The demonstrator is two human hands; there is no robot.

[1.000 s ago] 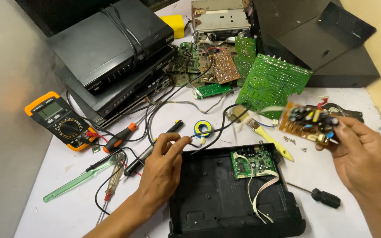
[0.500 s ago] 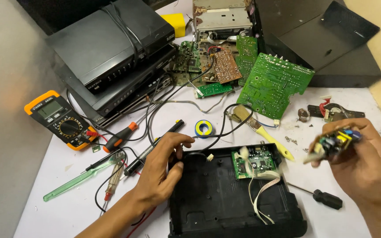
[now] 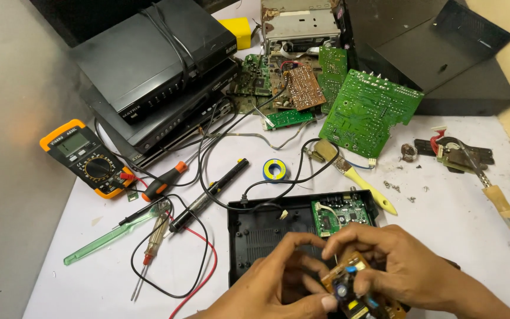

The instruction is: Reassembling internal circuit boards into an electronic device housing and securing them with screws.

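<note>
Fingers of my left hand [image 3: 278, 283] and right hand [image 3: 402, 269] close together around a small tan circuit board with blue components [image 3: 349, 286], gripping it at the bottom centre of the frame. It hovers over the open black plastic case [image 3: 267, 227] on the white bench [image 3: 444, 195]. An orange-edged multimeter [image 3: 87, 156] lies at the left.

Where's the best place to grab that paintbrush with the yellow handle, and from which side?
Grip the paintbrush by its yellow handle, near mid-length, coming from above. It lies flat on the white table, handle pointing toward the lower right and apparently clear there, while a black cable crosses near the bristle end.
</note>
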